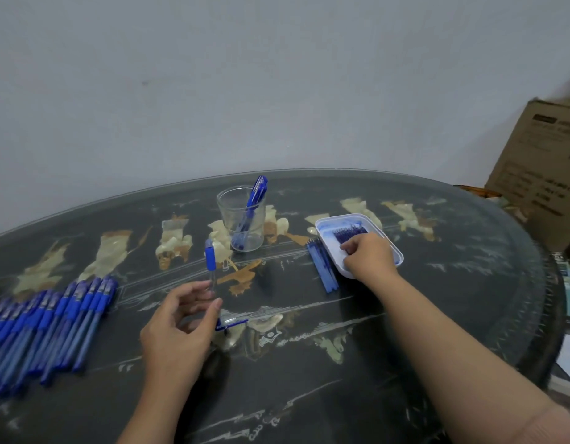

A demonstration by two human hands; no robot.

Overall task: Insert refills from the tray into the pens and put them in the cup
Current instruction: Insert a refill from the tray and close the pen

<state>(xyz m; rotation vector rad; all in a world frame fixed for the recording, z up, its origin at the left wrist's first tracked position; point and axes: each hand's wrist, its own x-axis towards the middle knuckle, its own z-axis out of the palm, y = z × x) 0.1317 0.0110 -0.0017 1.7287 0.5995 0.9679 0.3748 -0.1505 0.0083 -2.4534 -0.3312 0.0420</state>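
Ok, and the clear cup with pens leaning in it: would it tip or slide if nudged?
Probably stable: the cup is wide and stands flat on the table. Its pens lean out past the rim, so a knock there might tilt it. The table looks glossy, so it would likely slide first.

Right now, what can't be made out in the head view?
Head view only:
Number of refills in the tray: hidden under the right hand.
Whether its fingers grip a refill: tips hidden.
Row of pens at left: blurred, cut by the edge.
Print on the cardboard box: blurred, cut off at right.
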